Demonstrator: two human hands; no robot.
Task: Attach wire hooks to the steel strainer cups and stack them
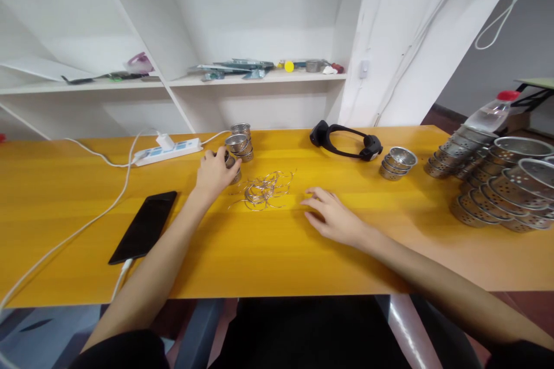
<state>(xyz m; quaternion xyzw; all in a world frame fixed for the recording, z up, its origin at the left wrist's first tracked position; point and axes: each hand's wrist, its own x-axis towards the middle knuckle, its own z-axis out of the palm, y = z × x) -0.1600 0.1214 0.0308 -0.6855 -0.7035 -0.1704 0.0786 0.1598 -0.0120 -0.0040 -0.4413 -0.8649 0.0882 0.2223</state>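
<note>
My left hand [215, 173] is closed around a small perforated metal cup [236, 176], partly hidden by the fingers. Just behind it are more metal cups [238, 143], some stacked and tilted, near the back of the table. A loose tangle of thin metal wire pieces [262, 190] lies between my two hands. To the right of the wires, my right hand [331, 216] hovers low with its fingers apart and nothing in them.
A phone [143, 228] with a white cable and a power strip [168, 151] lie on the left of the yellow table [268, 259]. A black headset [346, 143], a short cup stack [397, 163], larger cup stacks [506, 190] and a bottle [493, 113] occupy the right.
</note>
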